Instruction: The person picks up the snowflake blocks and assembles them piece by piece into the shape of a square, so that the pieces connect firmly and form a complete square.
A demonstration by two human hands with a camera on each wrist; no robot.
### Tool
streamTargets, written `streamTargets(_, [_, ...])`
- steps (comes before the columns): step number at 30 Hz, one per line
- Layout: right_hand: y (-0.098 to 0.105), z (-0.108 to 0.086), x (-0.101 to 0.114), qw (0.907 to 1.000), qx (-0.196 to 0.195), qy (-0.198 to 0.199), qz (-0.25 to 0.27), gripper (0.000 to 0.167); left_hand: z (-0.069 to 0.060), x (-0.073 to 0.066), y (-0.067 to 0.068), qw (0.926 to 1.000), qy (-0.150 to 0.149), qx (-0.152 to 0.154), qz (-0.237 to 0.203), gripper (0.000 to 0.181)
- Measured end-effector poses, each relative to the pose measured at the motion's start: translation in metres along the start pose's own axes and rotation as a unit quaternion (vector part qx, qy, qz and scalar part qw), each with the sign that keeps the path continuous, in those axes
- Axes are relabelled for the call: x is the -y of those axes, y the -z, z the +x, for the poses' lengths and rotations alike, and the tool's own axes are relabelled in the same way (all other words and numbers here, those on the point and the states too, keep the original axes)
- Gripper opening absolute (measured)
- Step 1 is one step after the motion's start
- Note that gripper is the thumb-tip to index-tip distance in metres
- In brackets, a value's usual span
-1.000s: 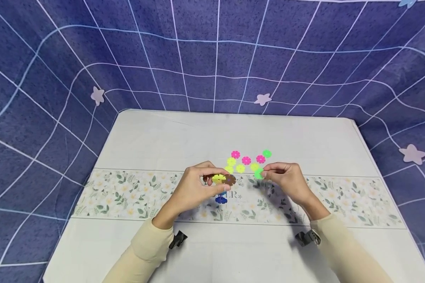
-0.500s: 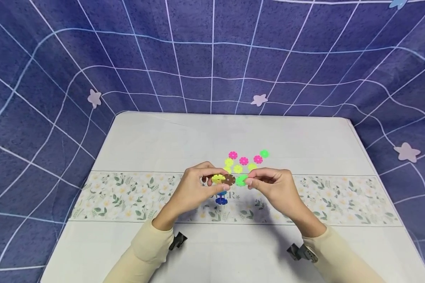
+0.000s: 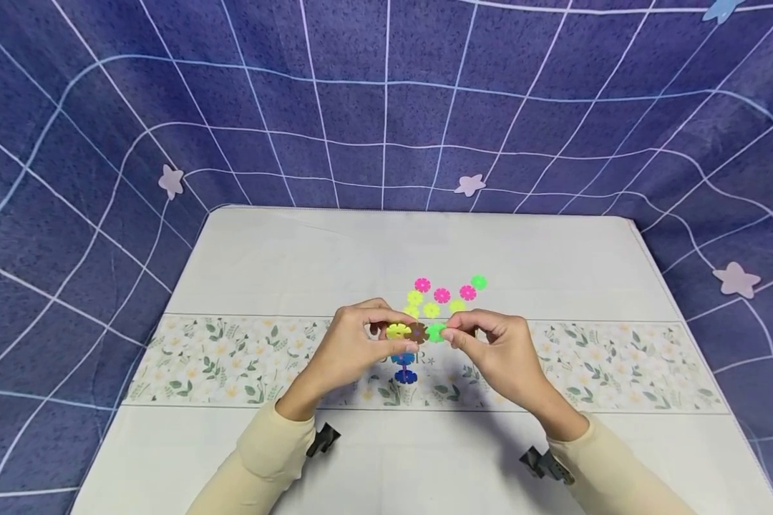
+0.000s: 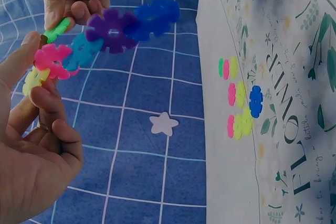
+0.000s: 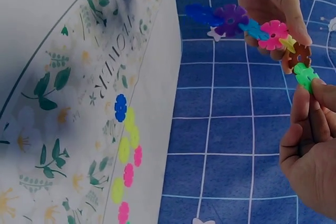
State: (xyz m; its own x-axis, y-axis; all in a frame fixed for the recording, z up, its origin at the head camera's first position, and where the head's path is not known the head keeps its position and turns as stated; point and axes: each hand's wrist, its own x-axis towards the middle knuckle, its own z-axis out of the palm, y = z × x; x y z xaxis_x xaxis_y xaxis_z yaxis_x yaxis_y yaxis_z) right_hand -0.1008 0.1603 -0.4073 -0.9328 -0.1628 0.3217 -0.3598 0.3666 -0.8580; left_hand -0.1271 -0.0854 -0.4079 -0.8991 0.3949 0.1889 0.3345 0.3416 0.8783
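My left hand [image 3: 354,336] pinches a chain of flower-shaped discs by its brown disc [image 3: 417,332] and yellow disc [image 3: 398,331]. From there hang a pink disc [image 4: 52,60], a light blue disc [image 4: 83,51], a purple disc [image 4: 112,31] and a dark blue end [image 4: 157,18]. My right hand [image 3: 499,350] pinches a green disc [image 5: 304,77] between thumb and fingers. In the right wrist view the green disc's edge meets the brown disc [image 5: 299,56]; whether they interlock I cannot tell.
Beyond my hands, loose discs lie on the white table [image 3: 296,250]: several yellow [image 3: 431,310], several pink [image 3: 441,295] and one green [image 3: 479,282]. A loose blue disc [image 5: 121,108] lies beside them. A blue grid-patterned curtain [image 3: 348,107] surrounds the table's back and sides.
My right hand has moved left with the green disc, from near the loose discs to the brown disc. My left hand has stayed almost in place, still holding the chain.
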Motion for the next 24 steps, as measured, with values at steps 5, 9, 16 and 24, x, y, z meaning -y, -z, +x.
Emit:
streamTargets(5, [-0.0030,0.0001,0.0036,0.9992,-0.005,0.037,-0.014,0.015,0.0016,0.0017,0.0030,0.9992,0.021,0.010,-0.033,0.028])
streamTargets(9, [-0.0042,0.0009,0.0046,0.9982,-0.009,0.056,-0.021,0.016,0.0026,0.0034,0.0052,0.9984,0.031,0.015,-0.044,0.029])
streamTargets(16, [-0.0061,0.0024,0.0068,0.9952,-0.013,0.094,-0.028,0.018,0.0024,0.0041,0.0073,0.9981,0.039,0.020,-0.044,0.030])
streamTargets(24, [-0.0096,0.0012,0.0073,0.9940,-0.018,0.104,-0.029,0.020,0.0016,0.0049,0.0082,0.9961,0.058,0.025,-0.061,0.030])
